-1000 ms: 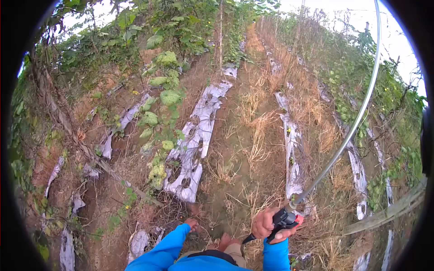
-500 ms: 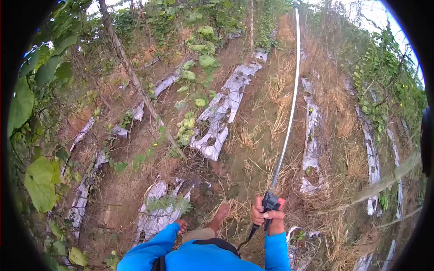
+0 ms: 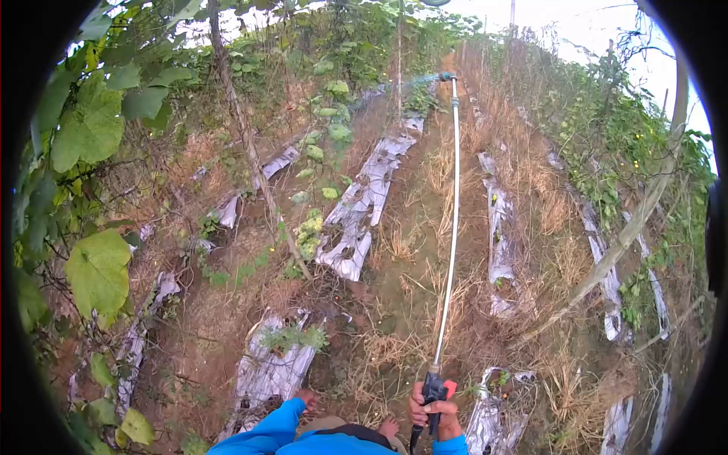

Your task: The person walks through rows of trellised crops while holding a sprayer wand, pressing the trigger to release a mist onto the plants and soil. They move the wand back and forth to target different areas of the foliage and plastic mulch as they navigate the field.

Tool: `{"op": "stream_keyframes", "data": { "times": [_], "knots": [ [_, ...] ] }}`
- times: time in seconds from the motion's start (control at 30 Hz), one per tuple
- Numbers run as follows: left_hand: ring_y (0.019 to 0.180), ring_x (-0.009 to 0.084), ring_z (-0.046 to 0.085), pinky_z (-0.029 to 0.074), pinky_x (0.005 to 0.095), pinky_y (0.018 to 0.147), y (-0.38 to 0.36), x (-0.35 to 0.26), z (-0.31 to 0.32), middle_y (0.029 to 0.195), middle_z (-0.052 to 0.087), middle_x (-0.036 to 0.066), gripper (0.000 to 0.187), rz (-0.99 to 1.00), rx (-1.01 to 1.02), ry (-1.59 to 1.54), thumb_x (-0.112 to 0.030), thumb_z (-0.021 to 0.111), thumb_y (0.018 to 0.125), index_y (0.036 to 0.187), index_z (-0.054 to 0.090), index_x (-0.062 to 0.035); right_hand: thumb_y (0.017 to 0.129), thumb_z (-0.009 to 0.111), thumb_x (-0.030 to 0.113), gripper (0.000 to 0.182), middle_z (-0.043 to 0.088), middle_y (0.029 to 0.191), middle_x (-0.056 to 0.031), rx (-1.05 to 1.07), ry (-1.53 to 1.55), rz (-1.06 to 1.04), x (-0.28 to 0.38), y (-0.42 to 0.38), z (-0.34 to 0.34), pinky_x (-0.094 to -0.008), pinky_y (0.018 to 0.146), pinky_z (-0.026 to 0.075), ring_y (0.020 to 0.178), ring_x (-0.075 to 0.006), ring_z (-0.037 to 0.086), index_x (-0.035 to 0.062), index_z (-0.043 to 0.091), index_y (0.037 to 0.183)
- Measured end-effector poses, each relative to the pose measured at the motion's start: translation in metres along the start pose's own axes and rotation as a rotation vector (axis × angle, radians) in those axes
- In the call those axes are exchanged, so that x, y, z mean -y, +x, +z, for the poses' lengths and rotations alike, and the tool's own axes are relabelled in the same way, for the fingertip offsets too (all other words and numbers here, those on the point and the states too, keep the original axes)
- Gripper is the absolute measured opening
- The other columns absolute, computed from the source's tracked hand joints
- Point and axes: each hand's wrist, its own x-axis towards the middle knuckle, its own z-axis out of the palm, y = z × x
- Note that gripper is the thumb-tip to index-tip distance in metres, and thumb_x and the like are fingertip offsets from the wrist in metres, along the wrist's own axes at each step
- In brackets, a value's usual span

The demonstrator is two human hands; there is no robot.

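Observation:
A spray wand point(image 3: 453, 227) stretches forward from my right hand point(image 3: 434, 406), a long thin metal tube pointing up the path. My fingers and thumb are wrapped round its black trigger handle point(image 3: 434, 388), which has a red part on its right side. At the far end the nozzle point(image 3: 447, 76) faces left, and a faint bluish spray point(image 3: 413, 81) leaves it toward the vines. A dark hose point(image 3: 415, 437) drops from the handle's bottom. My left hand point(image 3: 307, 400) hangs low at my side, holding nothing, its fingers loosely apart over the ground.
Torn silvery plastic mulch point(image 3: 356, 220) covers the rows on both sides of the dry-grass path point(image 3: 409, 303). A slanting wooden pole point(image 3: 246, 140) stands left; a leaning branch point(image 3: 614, 258) crosses the right. Leafy vines point(image 3: 98, 265) crowd the left edge. My foot point(image 3: 389, 427) shows below.
The wand's tip has swung left and its nozzle has come into view, with spray at it. My right hand sits lower and slightly further left. The view has tilted upward.

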Motion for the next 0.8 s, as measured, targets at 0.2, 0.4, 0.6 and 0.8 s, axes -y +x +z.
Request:
{"op": "stream_keyframes", "data": {
  "times": [0.2,0.4,0.6,0.8],
  "knots": [
    [0.056,0.0156,0.055,0.038,0.0304,0.044,-0.004,0.043,0.022,0.074,0.062,0.005,0.027,0.121,0.143,0.025,-0.03,0.052,0.09,0.098,0.062,-0.0071,0.065,0.069,0.011,0.033,0.039,0.063,-0.0052,-0.007,-0.325,-0.306,-0.038,0.0,0.088,-0.0289,0.047,0.031,0.053,-0.0144,0.039,0.0057,0.041,0.081],
    [0.055,0.0179,0.057,0.041,0.0336,0.044,-0.023,0.156,-0.024,0.072,0.063,0.005,0.025,-0.121,0.173,0.075,-0.033,0.052,0.087,0.09,0.061,-0.0097,0.064,0.071,0.011,0.034,0.041,0.063,-0.0034,-0.131,-0.676,-0.678,-0.083,-0.032,0.17,-0.0283,0.047,0.032,0.052,-0.0134,0.04,0.0079,0.041,0.08],
    [0.056,0.0196,0.058,0.043,0.0368,0.046,-0.056,0.258,-0.083,0.073,0.063,0.005,0.025,-0.247,0.207,-0.026,-0.033,0.053,0.086,0.089,0.061,-0.0097,0.065,0.074,0.011,0.029,0.047,0.063,0.0014,-0.894,-1.035,-1.107,-0.116,-0.083,0.222,-0.0261,0.052,0.037,0.056,-0.0092,0.045,0.0067,0.048,0.076],
    [0.057,0.0213,0.06,0.046,0.04,0.048,-0.095,0.335,-0.111,0.075,0.064,0.006,0.026,-0.271,0.186,-0.055,-0.034,0.053,0.085,0.087,0.061,-0.0096,0.065,0.076,0.015,0.029,0.047,0.063,-0.0029,-1.423,-1.409,-1.301,-0.164,-0.15,0.229,-0.0307,0.055,0.039,0.057,-0.0145,0.041,0.0038,0.05,0.073]
  ]
}}
